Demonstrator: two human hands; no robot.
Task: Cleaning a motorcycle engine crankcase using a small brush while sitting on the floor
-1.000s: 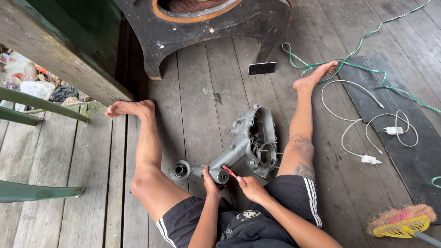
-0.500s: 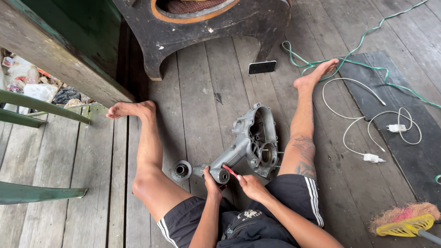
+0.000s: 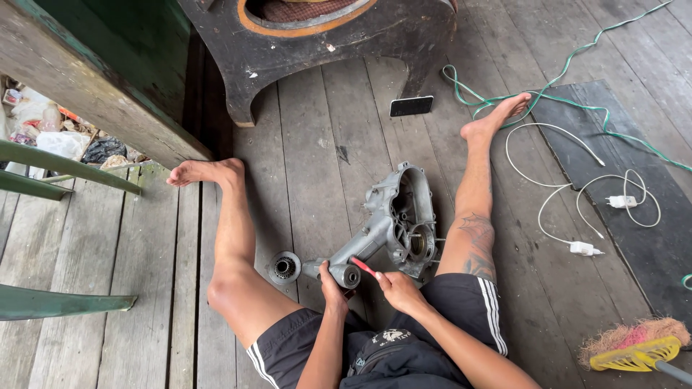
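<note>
Head view only: grey metal engine casing (image 3: 393, 223) lies on the wooden floor (image 3: 317, 151) between my spread legs, wide open end toward 12 o'clock, narrow arm running back toward me at 6. My left hand (image 3: 331, 287) is clenched around that near end, just beside the round boss, I judge to pin the casing so it can't slide or roll on the planks. My right hand (image 3: 398, 290) has its fingers (image 3: 382, 281) pinched on a small red-handled tool (image 3: 362, 268), its tip angled toward the boss at 9 o'clock of the hand; whether the tip is touching the metal I cannot tell, too small. Round bearing-like part (image 3: 283, 267) sits on the floor just at 9 o'clock of the casing end, near my left knee, apart from the casing. Dark phone (image 3: 411, 106) lies flat at 12, well apart. White cable with plugs (image 3: 577, 209) and green cord (image 3: 577, 108) trail at 2 to 3 o'clock over a dark mat (image 3: 641, 245). Yellow brush (image 3: 634, 353) at 4.
</note>
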